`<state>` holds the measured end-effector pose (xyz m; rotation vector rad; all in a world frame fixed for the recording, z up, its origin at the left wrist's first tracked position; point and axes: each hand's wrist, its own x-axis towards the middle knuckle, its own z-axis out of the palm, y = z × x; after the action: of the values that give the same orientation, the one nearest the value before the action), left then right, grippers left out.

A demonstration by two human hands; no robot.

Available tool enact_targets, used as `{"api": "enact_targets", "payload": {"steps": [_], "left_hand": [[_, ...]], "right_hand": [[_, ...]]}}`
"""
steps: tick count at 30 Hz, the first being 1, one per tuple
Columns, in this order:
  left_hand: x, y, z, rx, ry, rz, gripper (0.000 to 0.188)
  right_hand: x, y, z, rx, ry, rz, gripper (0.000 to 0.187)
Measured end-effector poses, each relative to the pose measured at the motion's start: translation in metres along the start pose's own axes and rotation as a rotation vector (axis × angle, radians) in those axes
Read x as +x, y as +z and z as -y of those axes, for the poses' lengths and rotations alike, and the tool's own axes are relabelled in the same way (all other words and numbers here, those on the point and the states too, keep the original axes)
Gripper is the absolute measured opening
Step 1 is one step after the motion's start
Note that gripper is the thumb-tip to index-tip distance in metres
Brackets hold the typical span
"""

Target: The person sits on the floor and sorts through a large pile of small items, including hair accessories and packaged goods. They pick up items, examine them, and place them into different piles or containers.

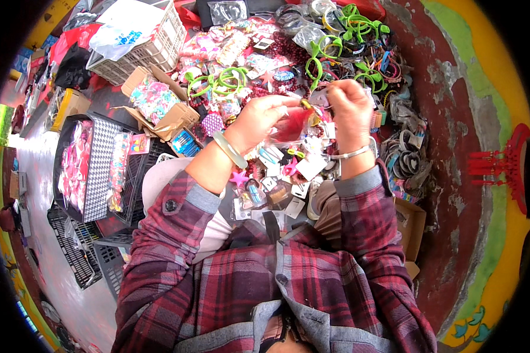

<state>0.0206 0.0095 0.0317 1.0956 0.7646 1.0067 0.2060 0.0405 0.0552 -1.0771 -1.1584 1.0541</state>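
A shiny, see-through red packet (291,126) is seen near one o'clock, between the left hand (264,120), its fingers bunched close, and the right hand (350,109), curled into a fist; whether anything is pinched cannot be told. A stiff cardboard box (181,122) is packed with shiny bags (152,97) at ten o'clock.
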Motion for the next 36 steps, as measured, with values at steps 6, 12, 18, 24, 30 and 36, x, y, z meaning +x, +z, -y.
{"api": "enact_targets", "payload": {"steps": [6,12,18,24,30,36], "left_hand": [[-0.003,-0.013,-0.016,-0.426,-0.058,-0.110,0.029],[-0.007,-0.026,-0.029,-0.479,0.024,-0.160,0.028],[-0.009,-0.027,-0.035,-0.471,0.017,-0.108,0.027],[-0.010,-0.019,-0.034,-0.519,0.010,-0.060,0.027],[-0.010,-0.013,-0.032,-0.318,-0.006,-0.098,0.027],[-0.010,-0.009,-0.028,-0.229,-0.013,-0.103,0.028]], "right_hand": [[0.028,-0.051,0.005,0.357,-0.018,-0.307,0.003],[0.027,-0.068,0.022,-0.383,0.202,0.111,0.009],[0.012,-0.034,0.035,-1.128,0.131,0.241,0.013],[-0.008,-0.007,0.035,-0.183,-0.038,0.305,0.013],[-0.020,-0.002,0.042,-0.563,-0.203,0.435,0.026],[-0.027,0.005,0.040,-0.853,-0.368,0.482,0.027]]}}
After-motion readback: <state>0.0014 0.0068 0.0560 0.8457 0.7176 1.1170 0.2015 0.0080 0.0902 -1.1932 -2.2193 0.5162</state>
